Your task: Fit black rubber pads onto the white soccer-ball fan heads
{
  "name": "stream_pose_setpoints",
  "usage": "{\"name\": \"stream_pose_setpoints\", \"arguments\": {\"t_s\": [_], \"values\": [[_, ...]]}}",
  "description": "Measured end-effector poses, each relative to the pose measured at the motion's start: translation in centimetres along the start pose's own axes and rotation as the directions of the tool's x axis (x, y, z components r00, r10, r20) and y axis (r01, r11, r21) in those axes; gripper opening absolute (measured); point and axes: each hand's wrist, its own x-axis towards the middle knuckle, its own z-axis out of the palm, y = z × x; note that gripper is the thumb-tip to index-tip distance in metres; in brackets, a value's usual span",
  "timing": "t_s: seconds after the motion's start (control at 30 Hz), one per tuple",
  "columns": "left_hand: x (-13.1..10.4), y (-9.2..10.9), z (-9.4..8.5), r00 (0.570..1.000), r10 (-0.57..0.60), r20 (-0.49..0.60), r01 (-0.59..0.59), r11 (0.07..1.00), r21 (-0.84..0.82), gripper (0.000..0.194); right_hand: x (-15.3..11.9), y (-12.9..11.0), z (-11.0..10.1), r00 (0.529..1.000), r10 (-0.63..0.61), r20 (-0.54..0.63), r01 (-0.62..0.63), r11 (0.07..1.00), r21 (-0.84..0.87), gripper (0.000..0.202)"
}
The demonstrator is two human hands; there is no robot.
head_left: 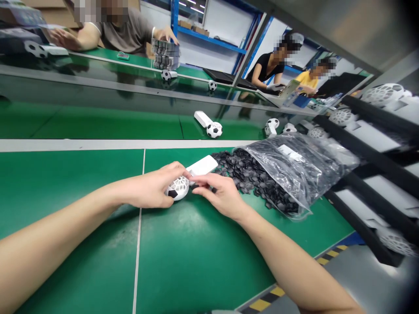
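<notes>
My left hand (153,185) is wrapped round the round head of a white football-patterned device (179,190), whose open white lattice has a black piece at its lower left. Its white handle (204,165) points to the upper right. My right hand (221,192) is beside the device, thumb and forefinger pinched near its head; what lies between the fingertips is too small to name. Just beyond the right hand, small black pieces (245,172) spill from a clear plastic bag (301,161) onto the green table (196,261).
A belt (98,120) beyond the table carries a finished-looking football device (214,130) and others farther right. Black racks (366,139) with white devices stand at the right. A person (127,30) across the belt holds a stack of grey parts (166,54); two more people work farther back.
</notes>
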Motion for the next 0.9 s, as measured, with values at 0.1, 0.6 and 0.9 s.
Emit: {"name": "stream_pose_setpoints", "arguments": {"t_s": [0.1, 0.6, 0.9], "values": [[0.0, 0.0, 0.0, 1.0, 0.003, -0.005, -0.003, 1.0, 0.0, 0.057, 0.0, 0.1, 0.2, 1.0, -0.011, -0.027, 0.011, 1.0, 0.003, 0.013], [1.4, 0.2, 2.7, 0.905, -0.043, -0.423, 0.05, 0.999, 0.005, 0.033, 0.2, 0.0, 1.0, 0.977, -0.214, 0.005, 0.211, 0.962, -0.173, 0.014], [1.5, 0.3, 3.0, 0.869, -0.007, -0.495, 0.011, 1.0, 0.004, 0.023, 1.0, 0.5, 1.0, 0.994, 0.109, -0.032, -0.11, 0.994, -0.02, 0.016]]}}
